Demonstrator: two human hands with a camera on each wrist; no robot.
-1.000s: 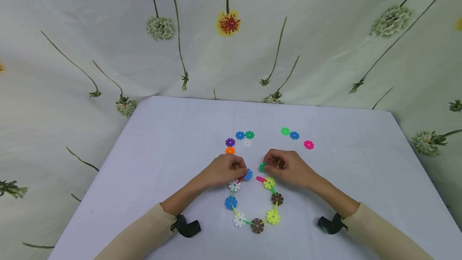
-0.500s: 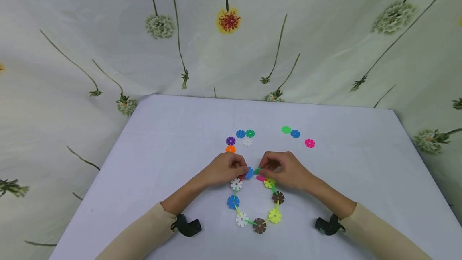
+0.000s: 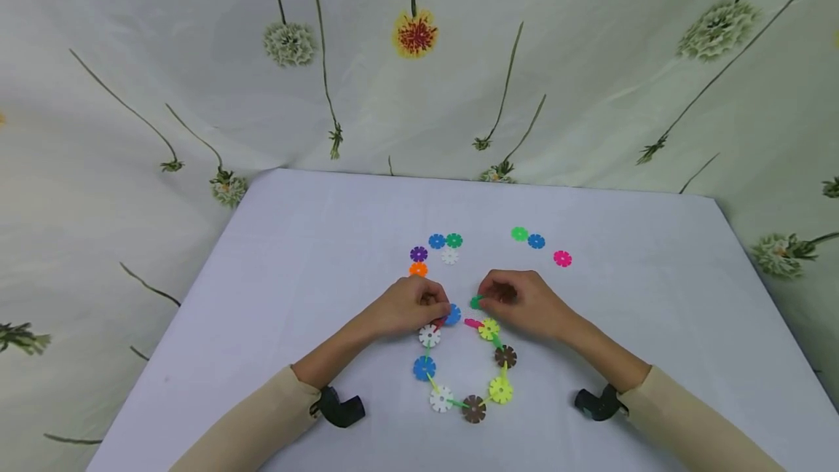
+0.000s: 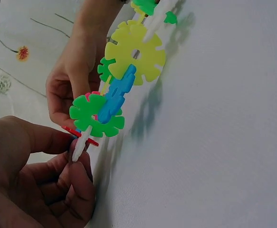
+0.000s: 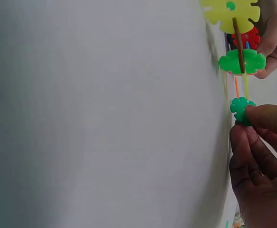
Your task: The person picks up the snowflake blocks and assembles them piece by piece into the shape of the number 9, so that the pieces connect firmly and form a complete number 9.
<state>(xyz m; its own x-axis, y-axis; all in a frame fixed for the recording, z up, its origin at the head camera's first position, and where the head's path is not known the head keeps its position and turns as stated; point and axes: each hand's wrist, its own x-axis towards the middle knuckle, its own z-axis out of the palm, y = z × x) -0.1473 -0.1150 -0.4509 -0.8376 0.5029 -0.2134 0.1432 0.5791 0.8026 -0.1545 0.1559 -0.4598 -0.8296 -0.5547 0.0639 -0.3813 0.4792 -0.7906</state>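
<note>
A chain of notched plastic discs, linked at their slots, curves in a ring in front of me; a brown disc (image 3: 474, 408) is at its near side. My left hand (image 3: 409, 308) pinches the chain's left end by a blue disc (image 3: 453, 314) and a red disc, mostly hidden by the fingers. At the other end a pink disc (image 3: 473, 323) joins a yellow disc (image 3: 489, 328). Between thumb and fingers, my right hand (image 3: 524, 302) holds a loose green disc (image 5: 242, 109), apart from the blue one by a small gap.
Beyond the hands lie several loose discs: orange (image 3: 418, 269), purple (image 3: 419, 254), blue (image 3: 437, 241), green (image 3: 454, 240) and white (image 3: 449, 256). Farther right are a light green disc (image 3: 519, 234), a blue disc (image 3: 536, 241) and a pink disc (image 3: 562, 258). A flowered cloth (image 3: 577, 115) hangs behind the table.
My right hand moved left, bringing the green disc close to the blue one, then drew back right with it. My left hand stayed nearly still; the chain shifted slightly right.
</note>
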